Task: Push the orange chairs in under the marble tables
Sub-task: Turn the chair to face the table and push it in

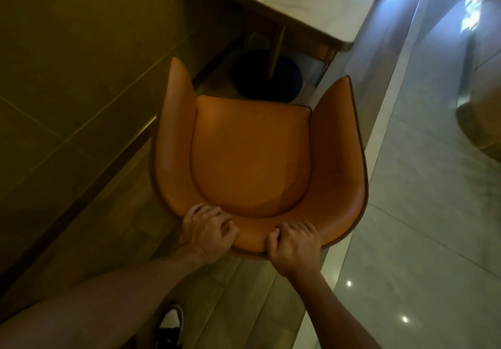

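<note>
An orange leather chair (252, 156) with curved arms fills the middle of the head view, its open front facing a white marble table (306, 4) at the top. My left hand (207, 230) and my right hand (294, 245) both grip the top rim of the chair's backrest, side by side. The tips of the chair's arms lie just short of the table's near edge, and the seat stands out from under the table. Beneath the tabletop I see the table's metal post (276, 50) on a dark round base (267, 76).
A dark tiled wall (81, 77) runs close along the chair's left side. Glossy pale floor tiles (423, 213) stretch to the right, with a round metal base (477, 131) at the right edge. My shoe (170, 327) shows at the bottom, behind the chair.
</note>
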